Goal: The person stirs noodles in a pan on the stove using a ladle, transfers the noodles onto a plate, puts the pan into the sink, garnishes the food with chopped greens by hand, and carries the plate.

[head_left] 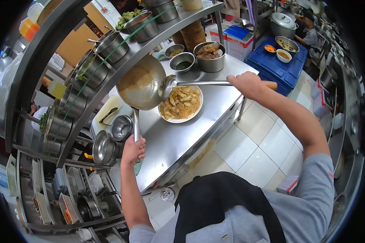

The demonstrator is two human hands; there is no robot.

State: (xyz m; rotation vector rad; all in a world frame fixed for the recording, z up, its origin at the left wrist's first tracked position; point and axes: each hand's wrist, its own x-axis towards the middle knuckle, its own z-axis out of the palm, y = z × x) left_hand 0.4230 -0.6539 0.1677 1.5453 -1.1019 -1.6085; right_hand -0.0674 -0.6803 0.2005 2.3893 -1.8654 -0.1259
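My left hand [134,150] is wrapped round the handle of a wok [140,83], tilted above the steel table, its inside coated with brown sauce. My right hand [246,85] grips the long handle of a ladle [166,88]; the ladle's bowl is at the wok's right edge. Just below the ladle, a white plate [182,120] holds noodles with pale pieces on top [183,103]. A bit of green cloth shows beside my left hand.
Behind the plate stand a bowl of dark liquid [182,62] and a pot of meat [209,56]. A steel shelf [121,60] with pots crosses the left. Empty steel bowls [104,146] sit near my left hand. Blue bins [271,60] and another person [310,34] are at right.
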